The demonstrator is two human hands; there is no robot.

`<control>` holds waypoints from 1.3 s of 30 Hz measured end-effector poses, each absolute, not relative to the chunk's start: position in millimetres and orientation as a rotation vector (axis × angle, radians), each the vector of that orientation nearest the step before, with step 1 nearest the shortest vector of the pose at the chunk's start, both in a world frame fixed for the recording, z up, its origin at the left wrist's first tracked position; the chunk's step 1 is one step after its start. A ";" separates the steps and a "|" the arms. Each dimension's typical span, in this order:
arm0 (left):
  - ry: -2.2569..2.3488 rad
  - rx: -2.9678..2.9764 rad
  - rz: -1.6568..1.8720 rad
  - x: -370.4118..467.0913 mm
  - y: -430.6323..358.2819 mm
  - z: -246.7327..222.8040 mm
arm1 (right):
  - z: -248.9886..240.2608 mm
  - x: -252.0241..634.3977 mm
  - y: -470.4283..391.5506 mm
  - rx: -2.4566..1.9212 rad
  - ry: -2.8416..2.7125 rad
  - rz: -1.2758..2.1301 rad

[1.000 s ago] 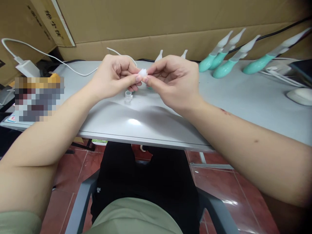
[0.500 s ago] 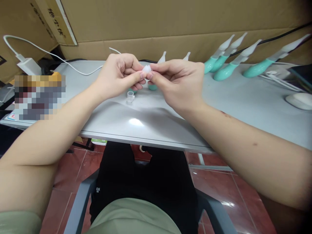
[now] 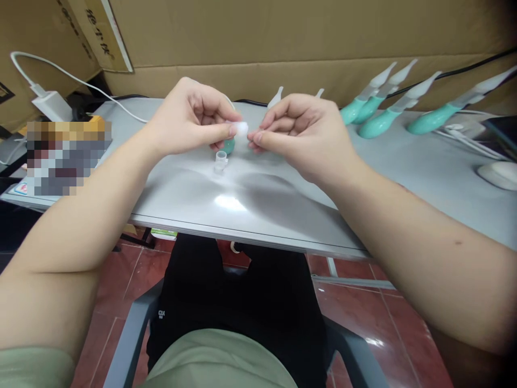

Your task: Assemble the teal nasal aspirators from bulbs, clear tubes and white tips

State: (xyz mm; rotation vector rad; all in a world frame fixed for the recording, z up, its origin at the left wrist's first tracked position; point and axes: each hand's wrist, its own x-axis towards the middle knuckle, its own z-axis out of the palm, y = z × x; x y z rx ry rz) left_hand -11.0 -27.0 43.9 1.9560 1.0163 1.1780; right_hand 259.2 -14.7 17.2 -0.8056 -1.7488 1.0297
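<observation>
A small whitish, translucent piece, looking like soft plastic (image 3: 242,129), is pinched between the thumb and fingers of my left hand (image 3: 194,116). Just to its right, my right hand (image 3: 305,126) has its thumb and fingertips pressed together, a little apart from the piece. Whether anything is between those fingertips I cannot make out. Below my left hand a short clear plastic tube (image 3: 220,160) with a side stub stands on the grey table (image 3: 194,199). A teal bulb (image 3: 229,146) shows partly behind my left fingers. White tips (image 3: 276,97) rise behind my right hand, their lower parts hidden.
Several teal bulb aspirators (image 3: 379,124) with white nozzles lie tilted at the back right. A white mouse (image 3: 501,175) is at the far right. On the left are a white charger (image 3: 52,105) with cable and a blurred-out item (image 3: 68,161). Cardboard (image 3: 283,32) walls the back.
My right hand has come away from the white piece, opening a small gap. The piece stays in my left hand, tilted differently and slightly lower. The view has shifted slightly.
</observation>
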 end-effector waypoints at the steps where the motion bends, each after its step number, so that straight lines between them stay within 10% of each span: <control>1: 1.009 1.979 1.148 -15.2 -29.4 47.5 | 15.2 260.5 -12.3 -0.831 -1.781 1.091; 19: 0.963 2.347 0.423 -24.0 -35.0 57.7 | 12.2 268.0 -12.2 -0.858 -2.237 1.279; 39: 0.914 2.351 0.375 -24.9 -27.6 51.7 | 13.3 263.8 -15.2 -0.884 -2.387 1.120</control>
